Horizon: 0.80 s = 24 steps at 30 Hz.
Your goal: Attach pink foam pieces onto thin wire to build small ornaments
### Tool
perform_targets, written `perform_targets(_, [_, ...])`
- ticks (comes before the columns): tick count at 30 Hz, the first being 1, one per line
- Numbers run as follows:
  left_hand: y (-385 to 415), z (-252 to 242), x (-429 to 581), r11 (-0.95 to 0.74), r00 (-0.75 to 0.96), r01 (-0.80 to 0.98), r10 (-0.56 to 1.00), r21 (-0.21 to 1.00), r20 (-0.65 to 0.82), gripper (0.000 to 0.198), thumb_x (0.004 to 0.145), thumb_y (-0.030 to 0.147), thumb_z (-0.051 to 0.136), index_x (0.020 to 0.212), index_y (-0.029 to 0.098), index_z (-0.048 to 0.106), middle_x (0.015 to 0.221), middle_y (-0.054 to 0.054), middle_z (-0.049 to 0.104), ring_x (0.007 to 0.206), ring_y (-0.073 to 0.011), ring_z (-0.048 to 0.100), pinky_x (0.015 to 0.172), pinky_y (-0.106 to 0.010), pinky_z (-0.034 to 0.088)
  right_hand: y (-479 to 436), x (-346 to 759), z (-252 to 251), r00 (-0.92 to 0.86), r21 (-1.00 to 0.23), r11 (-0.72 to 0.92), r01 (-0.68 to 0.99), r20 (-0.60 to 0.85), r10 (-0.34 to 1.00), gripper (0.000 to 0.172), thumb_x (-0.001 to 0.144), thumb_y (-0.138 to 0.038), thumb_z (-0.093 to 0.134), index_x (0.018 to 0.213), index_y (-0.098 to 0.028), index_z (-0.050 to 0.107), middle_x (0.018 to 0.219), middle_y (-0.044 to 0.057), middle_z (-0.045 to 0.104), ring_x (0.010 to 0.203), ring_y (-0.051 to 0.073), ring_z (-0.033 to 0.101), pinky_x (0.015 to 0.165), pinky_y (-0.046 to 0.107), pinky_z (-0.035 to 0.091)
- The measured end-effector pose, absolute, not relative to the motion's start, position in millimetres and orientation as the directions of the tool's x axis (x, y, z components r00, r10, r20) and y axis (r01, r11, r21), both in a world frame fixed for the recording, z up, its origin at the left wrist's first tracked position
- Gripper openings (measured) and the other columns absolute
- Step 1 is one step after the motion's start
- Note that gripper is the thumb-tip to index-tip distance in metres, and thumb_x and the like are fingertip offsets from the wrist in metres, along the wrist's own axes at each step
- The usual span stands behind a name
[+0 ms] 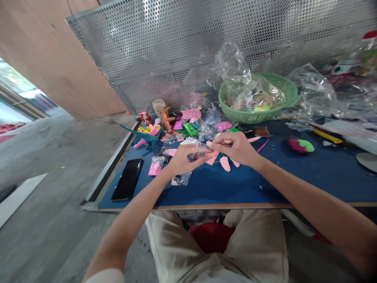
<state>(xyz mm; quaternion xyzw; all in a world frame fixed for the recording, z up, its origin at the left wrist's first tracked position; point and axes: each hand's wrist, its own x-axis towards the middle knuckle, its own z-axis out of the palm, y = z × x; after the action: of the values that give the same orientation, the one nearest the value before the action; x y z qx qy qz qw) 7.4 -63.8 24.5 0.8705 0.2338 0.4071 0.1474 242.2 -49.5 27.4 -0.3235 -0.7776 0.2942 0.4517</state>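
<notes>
Over the blue tabletop, my left hand [186,159] is closed round a clear plastic bag [199,149], thumb below and fingers above. Salmon-pink clay [213,158] shows at the bag's right end, between my two hands. The fingers of my right hand [234,147] are pinched together just above that clay; what they grip is hidden. Below my right hand lies a flat pink clay piece [225,164], with another close beside it. A small bag of pink clay [156,166] and a crumpled clear bag [182,179] lie near my left hand.
A black phone [127,179] lies at the table's left. Behind it stand a teal clay figure [149,138] and an orange one [167,119]. A green basket [259,116] holds plastic bags at the back, before a perforated metal panel [176,51]. Magenta-and-green clay [301,145] sits right.
</notes>
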Motion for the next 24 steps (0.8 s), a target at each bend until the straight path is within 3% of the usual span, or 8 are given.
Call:
perform_targets(4, [-65.1, 24.8, 6.6, -0.809, 0.553, 0.301, 0.58, 0.505, 0.599, 0.019, 0.095, 0.035, 0.072, 0.101, 0.019, 0.079, 0.087, -0.005, 0.081, 0.071, -0.0127, 0.072, 0.062, -0.022, 0.054, -48.8, 243.4, 28.7, -0.365, -0.742, 0.618, 0.26, 0.517, 0.774, 0.024, 0.09, -0.04, 0.072, 0.08, -0.019, 0.078, 0.063, 0.001, 0.063, 0.057, 0.011, 0.047, 0.053, 0.028, 0.033])
perform_targets(10, [-63.5, 19.3, 6.5, -0.813, 0.586, 0.303, 0.571, 0.498, 0.575, 0.026, 0.095, 0.033, 0.07, 0.115, 0.02, 0.077, 0.095, -0.005, 0.082, 0.071, -0.0126, 0.072, 0.062, -0.023, 0.054, -48.8, 241.8, 28.1, -0.341, -0.776, 0.571, 0.269, 0.477, 0.81, 0.025, 0.089, -0.042, 0.072, 0.081, -0.019, 0.078, 0.062, 0.001, 0.063, 0.056, 0.01, 0.045, 0.052, 0.027, 0.032])
perform_targets(14, [-64.0, 20.8, 7.3, -0.796, 0.582, 0.321, 0.594, 0.513, 0.556, 0.022, 0.094, 0.033, 0.071, 0.109, 0.02, 0.078, 0.098, -0.006, 0.082, 0.076, -0.0146, 0.074, 0.067, -0.025, 0.057, -49.2, 239.7, 25.1, -0.314, -0.739, 0.616, 0.273, 0.536, 0.783, 0.025, 0.09, -0.041, 0.071, 0.079, -0.02, 0.078, 0.062, 0.0, 0.062, 0.055, 0.01, 0.044, 0.052, 0.028, 0.031])
perform_targets(20, [-63.2, 19.7, 6.8, -0.784, 0.562, 0.323, 0.61, 0.53, 0.559, 0.021, 0.094, 0.03, 0.07, 0.109, 0.019, 0.078, 0.092, -0.006, 0.082, 0.068, -0.0119, 0.071, 0.06, -0.022, 0.053, -47.7, 241.4, 25.6, -0.33, -0.759, 0.598, 0.259, 0.512, 0.793, 0.028, 0.092, -0.044, 0.071, 0.081, -0.019, 0.077, 0.058, -0.002, 0.057, 0.053, 0.01, 0.04, 0.051, 0.028, 0.029])
perform_targets(24, [-59.9, 17.1, 6.3, -0.825, 0.596, 0.308, 0.555, 0.473, 0.581, 0.02, 0.094, 0.028, 0.067, 0.108, 0.021, 0.08, 0.078, -0.002, 0.078, 0.062, -0.0108, 0.068, 0.06, -0.021, 0.051, -46.9, 242.2, 30.3, -0.423, -0.74, 0.631, 0.235, 0.506, 0.751, 0.027, 0.092, -0.046, 0.072, 0.085, -0.021, 0.076, 0.058, -0.003, 0.054, 0.053, 0.01, 0.039, 0.051, 0.029, 0.028])
